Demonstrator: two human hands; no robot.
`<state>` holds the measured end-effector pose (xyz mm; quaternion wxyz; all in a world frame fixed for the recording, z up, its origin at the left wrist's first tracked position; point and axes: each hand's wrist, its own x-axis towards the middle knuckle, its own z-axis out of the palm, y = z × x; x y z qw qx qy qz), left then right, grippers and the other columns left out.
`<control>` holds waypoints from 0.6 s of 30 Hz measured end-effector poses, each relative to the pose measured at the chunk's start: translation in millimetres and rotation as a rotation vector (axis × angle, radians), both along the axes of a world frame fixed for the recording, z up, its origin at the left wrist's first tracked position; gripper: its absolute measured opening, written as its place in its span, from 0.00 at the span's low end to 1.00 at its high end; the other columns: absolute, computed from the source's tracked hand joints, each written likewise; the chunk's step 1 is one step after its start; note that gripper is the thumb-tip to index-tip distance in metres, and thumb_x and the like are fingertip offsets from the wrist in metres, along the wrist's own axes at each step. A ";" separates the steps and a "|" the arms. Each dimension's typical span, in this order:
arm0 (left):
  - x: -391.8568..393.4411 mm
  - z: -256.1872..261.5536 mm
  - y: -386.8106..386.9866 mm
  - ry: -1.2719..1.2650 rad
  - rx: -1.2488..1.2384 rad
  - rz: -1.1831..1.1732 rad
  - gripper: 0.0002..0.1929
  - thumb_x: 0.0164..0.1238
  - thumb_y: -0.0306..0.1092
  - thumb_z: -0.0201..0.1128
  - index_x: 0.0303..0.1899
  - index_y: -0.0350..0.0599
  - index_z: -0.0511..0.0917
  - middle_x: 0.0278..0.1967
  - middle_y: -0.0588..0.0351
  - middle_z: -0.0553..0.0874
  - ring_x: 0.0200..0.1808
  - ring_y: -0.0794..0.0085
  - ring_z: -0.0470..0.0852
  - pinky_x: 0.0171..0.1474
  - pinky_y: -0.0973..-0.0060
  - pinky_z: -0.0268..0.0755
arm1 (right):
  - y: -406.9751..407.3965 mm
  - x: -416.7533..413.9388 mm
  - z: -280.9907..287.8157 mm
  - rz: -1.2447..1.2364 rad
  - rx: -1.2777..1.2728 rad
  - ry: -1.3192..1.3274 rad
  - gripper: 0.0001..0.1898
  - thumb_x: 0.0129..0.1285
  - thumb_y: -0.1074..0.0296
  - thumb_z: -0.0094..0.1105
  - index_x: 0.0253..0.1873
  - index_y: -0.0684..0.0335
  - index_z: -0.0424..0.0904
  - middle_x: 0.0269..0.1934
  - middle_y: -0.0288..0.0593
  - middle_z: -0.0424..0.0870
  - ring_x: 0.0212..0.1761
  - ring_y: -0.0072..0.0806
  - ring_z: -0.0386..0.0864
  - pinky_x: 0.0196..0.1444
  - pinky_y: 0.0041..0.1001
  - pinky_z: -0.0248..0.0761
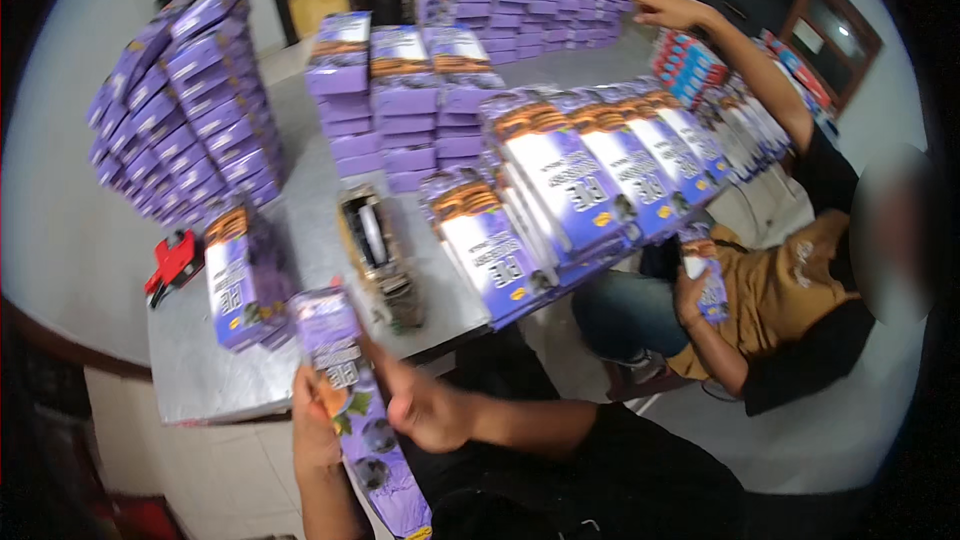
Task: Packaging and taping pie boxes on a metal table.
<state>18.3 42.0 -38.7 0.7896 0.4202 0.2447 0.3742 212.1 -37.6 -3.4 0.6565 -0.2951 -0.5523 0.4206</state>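
A long purple printed pie box [358, 420] slants up from the bottom of the view, its top end over the table's near edge. My left hand [319, 412] grips it along the left side. Against the opposite side is my right hand [435, 409], blurred, with its thumb near the box's edge and its fingers partly hidden behind. Just beyond the held box, a short pile of pie boxes [232, 281] stands on the metal tabletop [300, 221]. A roll of clear tape [371, 232] lies in an open, worn holder [390, 289] to the right.
A red tape dispenser [174, 262] lies at the left edge. Tall purple stacks [191, 105] lean behind it, with more stacks [405, 105] and a wall of boxes [532, 0] farther back. Pie packs [570, 172] cover the right side. A seated co-worker [780, 285] holds one pack and points.
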 end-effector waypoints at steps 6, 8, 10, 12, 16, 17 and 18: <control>14.8 7.7 29.7 -0.004 0.002 -0.042 0.39 0.74 0.63 0.66 0.70 0.39 0.69 0.58 0.51 0.84 0.57 0.67 0.84 0.60 0.68 0.77 | -1.9 29.1 9.7 0.077 -0.085 0.062 0.36 0.86 0.53 0.46 0.85 0.67 0.47 0.83 0.54 0.59 0.83 0.36 0.63 0.81 0.34 0.57; 27.4 10.8 31.8 0.001 -0.001 -0.062 0.39 0.74 0.62 0.67 0.71 0.38 0.69 0.58 0.51 0.83 0.57 0.66 0.84 0.60 0.68 0.77 | 16.5 42.0 -13.9 -0.302 -0.188 0.211 0.21 0.85 0.69 0.50 0.77 0.67 0.67 0.68 0.46 0.81 0.68 0.27 0.80 0.69 0.28 0.71; 44.9 12.9 32.6 0.004 -0.009 -0.093 0.38 0.74 0.60 0.67 0.71 0.38 0.69 0.58 0.50 0.83 0.57 0.65 0.84 0.60 0.67 0.77 | 51.8 51.6 -50.4 -0.663 -0.262 0.058 0.18 0.81 0.64 0.58 0.68 0.64 0.74 0.58 0.42 0.83 0.53 0.25 0.83 0.56 0.28 0.75; 58.2 13.9 37.8 0.016 -0.009 -0.114 0.38 0.74 0.59 0.67 0.71 0.38 0.68 0.59 0.50 0.83 0.57 0.64 0.84 0.61 0.66 0.77 | 71.2 53.6 -61.6 -0.813 -0.349 -0.223 0.18 0.76 0.58 0.65 0.62 0.62 0.79 0.51 0.43 0.82 0.47 0.31 0.81 0.51 0.31 0.75; 61.7 21.3 39.5 0.075 -0.017 -0.114 0.37 0.74 0.56 0.68 0.72 0.38 0.68 0.59 0.49 0.82 0.57 0.63 0.83 0.61 0.65 0.77 | 87.9 56.0 -63.9 -0.820 -0.499 -0.409 0.21 0.71 0.47 0.68 0.40 0.64 0.85 0.48 0.51 0.79 0.56 0.48 0.75 0.59 0.41 0.71; 63.6 22.8 39.0 0.090 -0.020 -0.108 0.37 0.74 0.56 0.68 0.72 0.38 0.68 0.60 0.49 0.82 0.57 0.62 0.83 0.61 0.65 0.77 | 90.2 57.4 -68.7 -0.858 -0.494 -0.421 0.22 0.71 0.46 0.68 0.37 0.63 0.85 0.49 0.51 0.78 0.56 0.49 0.74 0.59 0.42 0.71; 60.5 24.6 38.7 0.109 -0.019 -0.089 0.37 0.74 0.55 0.68 0.72 0.38 0.68 0.60 0.48 0.82 0.57 0.62 0.83 0.62 0.64 0.77 | 91.4 63.4 -54.3 -0.755 -0.535 -0.437 0.19 0.71 0.50 0.69 0.36 0.63 0.85 0.49 0.50 0.77 0.56 0.48 0.73 0.59 0.42 0.69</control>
